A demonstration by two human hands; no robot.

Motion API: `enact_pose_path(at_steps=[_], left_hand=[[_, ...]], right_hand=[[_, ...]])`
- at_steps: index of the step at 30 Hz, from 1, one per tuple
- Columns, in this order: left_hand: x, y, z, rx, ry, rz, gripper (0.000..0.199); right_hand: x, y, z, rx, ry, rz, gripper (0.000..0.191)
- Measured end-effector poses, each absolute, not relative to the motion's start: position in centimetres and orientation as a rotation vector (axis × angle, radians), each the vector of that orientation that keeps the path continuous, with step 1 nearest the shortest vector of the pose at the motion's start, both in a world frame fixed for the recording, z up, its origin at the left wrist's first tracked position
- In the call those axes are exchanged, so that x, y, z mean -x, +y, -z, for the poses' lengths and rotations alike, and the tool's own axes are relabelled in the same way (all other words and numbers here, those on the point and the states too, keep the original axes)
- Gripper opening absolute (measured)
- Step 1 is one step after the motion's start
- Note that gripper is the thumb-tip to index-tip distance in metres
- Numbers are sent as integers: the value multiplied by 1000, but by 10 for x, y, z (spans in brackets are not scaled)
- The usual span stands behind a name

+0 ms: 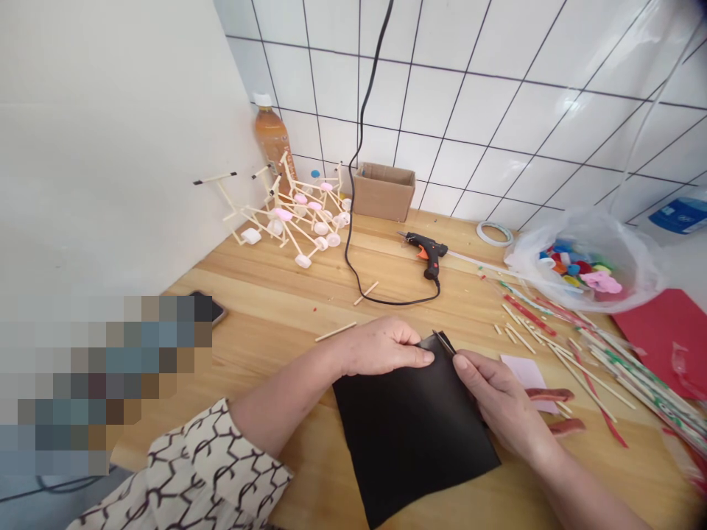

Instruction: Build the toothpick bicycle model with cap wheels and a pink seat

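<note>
A black sheet [414, 434] lies tilted on the table, one corner raised. My left hand [387, 346] pinches its upper edge between thumb and fingers. Closed round a thin metal blade [443, 344], my right hand [500, 394] holds it across the sheet's top corner. The blade's handle is hidden in the fingers, so I cannot tell whether it is scissors or a knife. Behind the right hand, a tool with red handles [549, 395] lies partly over pale pink paper [524, 372].
A black glue gun [428, 252] with its cord lies ahead. Stick models [281, 215] with white wheels, a drink bottle [272, 136] and a cardboard box [384, 193] stand behind. Rightward are tape [494, 234], a bag [635, 283] of caps, sticks [588, 379] and red sheets [671, 342].
</note>
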State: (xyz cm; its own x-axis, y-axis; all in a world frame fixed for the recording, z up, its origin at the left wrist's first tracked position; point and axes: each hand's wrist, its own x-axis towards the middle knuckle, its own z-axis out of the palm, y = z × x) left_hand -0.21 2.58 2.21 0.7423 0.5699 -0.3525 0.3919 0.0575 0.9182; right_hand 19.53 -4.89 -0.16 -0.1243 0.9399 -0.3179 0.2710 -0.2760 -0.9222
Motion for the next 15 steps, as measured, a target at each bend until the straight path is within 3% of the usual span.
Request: enact_pose_path(at_steps=[8,15], left_hand=[[3,26,-21,-1584,796,-172,41],[14,34,-27,-1197,808,-265,29]], right_hand=[[-194,-46,-3,1547,-1339,-1447,44],[-200,-43,-15,1640,-1342,-1458,45]])
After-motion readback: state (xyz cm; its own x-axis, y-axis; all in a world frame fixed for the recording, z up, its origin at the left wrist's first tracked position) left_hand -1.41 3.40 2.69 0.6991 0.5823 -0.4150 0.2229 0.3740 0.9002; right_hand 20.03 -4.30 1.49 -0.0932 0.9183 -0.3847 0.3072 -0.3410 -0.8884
